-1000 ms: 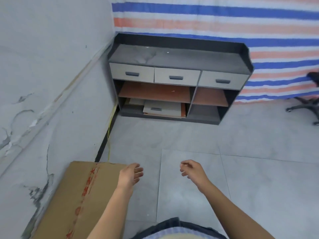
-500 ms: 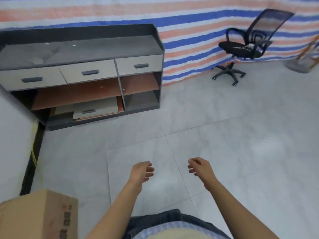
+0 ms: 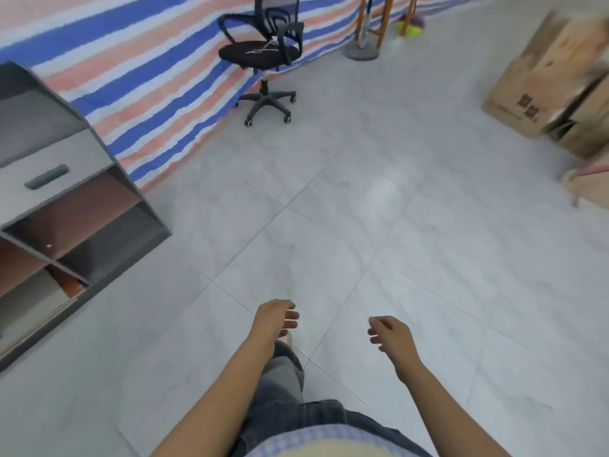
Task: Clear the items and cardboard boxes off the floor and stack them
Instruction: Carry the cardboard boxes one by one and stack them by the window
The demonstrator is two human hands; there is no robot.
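Brown cardboard boxes (image 3: 540, 84) with dark printed characters lie tumbled on the grey tiled floor at the far right, blurred by motion. Another pale box edge (image 3: 590, 186) shows below them at the right border. My left hand (image 3: 275, 319) and my right hand (image 3: 390, 334) hang in front of me over bare floor, both empty, fingers loosely curled. Both hands are far from the boxes.
A grey cabinet (image 3: 66, 206) with drawers and open shelves stands at the left. A black office chair (image 3: 263, 57) sits by the striped tarp wall (image 3: 138, 61). A stand on a round base (image 3: 362, 51) is at the back. My leg (image 3: 283, 371) steps forward.
The view has swung to the right: the cabinet slid to the left edge, the box by the wall left the view, and boxes at the right came in. Both hands stay empty.
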